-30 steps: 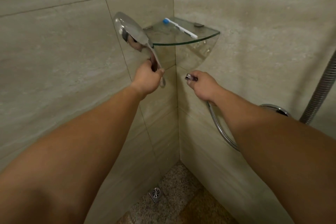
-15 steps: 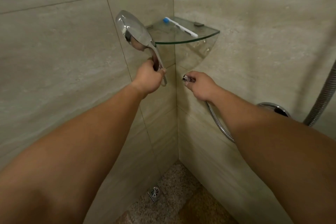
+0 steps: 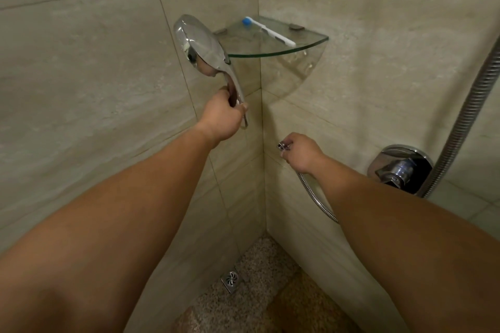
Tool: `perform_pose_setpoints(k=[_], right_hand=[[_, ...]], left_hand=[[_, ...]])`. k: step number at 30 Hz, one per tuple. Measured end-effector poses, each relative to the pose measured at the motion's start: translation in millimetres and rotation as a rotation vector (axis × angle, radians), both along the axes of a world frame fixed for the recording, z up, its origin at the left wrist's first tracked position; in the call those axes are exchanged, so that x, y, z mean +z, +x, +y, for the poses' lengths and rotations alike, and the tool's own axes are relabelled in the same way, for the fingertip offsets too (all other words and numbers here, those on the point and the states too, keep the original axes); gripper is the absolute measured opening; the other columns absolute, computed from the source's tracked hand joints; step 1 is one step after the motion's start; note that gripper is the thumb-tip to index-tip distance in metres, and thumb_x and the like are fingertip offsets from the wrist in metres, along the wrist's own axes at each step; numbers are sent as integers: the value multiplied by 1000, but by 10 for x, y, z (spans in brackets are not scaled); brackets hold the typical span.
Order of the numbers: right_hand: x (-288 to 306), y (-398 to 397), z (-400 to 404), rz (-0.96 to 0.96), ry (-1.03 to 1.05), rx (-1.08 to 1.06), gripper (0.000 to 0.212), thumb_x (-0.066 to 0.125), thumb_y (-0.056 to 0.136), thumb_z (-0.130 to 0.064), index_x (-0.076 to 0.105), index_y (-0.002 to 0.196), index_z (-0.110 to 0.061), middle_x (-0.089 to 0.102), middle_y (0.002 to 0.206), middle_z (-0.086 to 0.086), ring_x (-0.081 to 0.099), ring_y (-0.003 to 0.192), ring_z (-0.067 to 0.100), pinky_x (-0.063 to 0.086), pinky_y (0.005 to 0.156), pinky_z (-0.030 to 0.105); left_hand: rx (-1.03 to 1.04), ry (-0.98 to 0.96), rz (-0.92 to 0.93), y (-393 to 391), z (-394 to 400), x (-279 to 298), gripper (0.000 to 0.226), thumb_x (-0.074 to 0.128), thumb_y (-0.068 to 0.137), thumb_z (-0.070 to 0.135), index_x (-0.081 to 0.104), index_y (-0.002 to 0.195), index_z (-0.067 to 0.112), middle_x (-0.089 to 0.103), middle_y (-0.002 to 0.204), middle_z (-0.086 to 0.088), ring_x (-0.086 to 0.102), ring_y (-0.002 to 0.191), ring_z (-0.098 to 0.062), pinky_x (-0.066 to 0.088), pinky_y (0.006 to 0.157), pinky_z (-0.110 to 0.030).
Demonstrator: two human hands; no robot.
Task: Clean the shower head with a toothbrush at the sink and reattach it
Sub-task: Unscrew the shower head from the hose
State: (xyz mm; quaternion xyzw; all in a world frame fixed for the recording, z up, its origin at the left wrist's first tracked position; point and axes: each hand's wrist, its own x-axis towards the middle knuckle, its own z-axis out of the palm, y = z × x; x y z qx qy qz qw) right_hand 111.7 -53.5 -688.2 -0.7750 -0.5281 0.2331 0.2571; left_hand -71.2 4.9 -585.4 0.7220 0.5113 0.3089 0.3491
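Head view: left hand [image 3: 221, 116] grips shower head [image 3: 201, 46] handle.

The chrome shower head [image 3: 200, 46] stands nearly upright, its oval head up and tilted left, its slim handle pointing down, detached from the hose. The metal hose [image 3: 315, 197] hangs in a curve, its connector end [image 3: 282, 146] apart from the handle's lower end. The toothbrush [image 3: 270, 32], white with a blue head, lies flat on the glass corner shelf [image 3: 311, 46], head toward the corner.
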Motion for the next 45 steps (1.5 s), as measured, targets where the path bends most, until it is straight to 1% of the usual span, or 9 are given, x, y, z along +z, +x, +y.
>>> perform_pose_setpoints(k=[4,12,17,26,30,33,40,43,45], right_hand=[[-28,-41,12,-24,-2,1,26,65,89,-22,65,114,-14,68,110,10,62,101,30,45,79,27],[51,-160,114,-44,38,27,30,66,88,-18,64,118,-13,67,115,11,61,106,29,43,81,25],[-28,-107,112,-77,22,0,28,63,89,-17,66,117,-15,67,116,10,60,108,30,47,87,30],[-490,-9,-80,-259,-288,-71,11,58,89,-19,61,94,-10,66,113,14,63,102,33,49,79,28],[-342,-50,-22,-189,-210,-122,32,51,91,-8,61,121,-6,60,126,16,57,116,34,49,93,33],[-291,-79,4,-102,-158,-95,33,53,93,-12,61,125,-11,59,129,13,55,119,32,47,97,33],[-7,-371,100,214,61,74,47,70,85,-18,57,130,-16,63,110,1,60,104,20,43,83,23],[138,-493,130,265,119,98,62,73,83,-25,47,139,-20,58,111,-4,58,103,18,47,87,29],[196,-556,144,235,186,93,60,74,82,-31,50,136,-23,62,108,-5,61,98,18,49,84,31]], left_hand=[[0,1,6,-7,-4,-11,43,59,104,24,51,144,11,62,139,-6,57,128,-26,44,101,-32],[-6,-2,18,-41,17,-21,46,59,104,26,50,146,11,61,142,-7,56,131,-28,45,110,-39],[-12,-11,12,-77,18,-26,48,59,104,25,47,148,10,58,145,-8,54,134,-28,44,110,-39],[-13,-3,34,-111,49,-46,46,60,104,25,49,146,10,60,142,-7,56,131,-26,42,100,-30],[-22,-23,23,-120,49,-116,45,59,104,24,49,146,11,61,141,-7,56,130,-26,44,103,-33],[-33,-43,19,-127,30,-180,45,59,104,24,49,146,11,61,140,-6,57,129,-26,44,103,-33],[-21,-51,-5,-106,-27,-269,39,64,100,22,58,136,7,68,128,-7,63,120,-26,49,108,-45],[-22,-62,-38,-100,-44,-259,40,64,99,22,58,136,8,69,127,-6,64,119,-26,51,107,-47],[-35,-73,-84,-94,-71,-246,39,64,100,17,57,137,8,70,127,-7,65,118,-25,52,107,-46]])
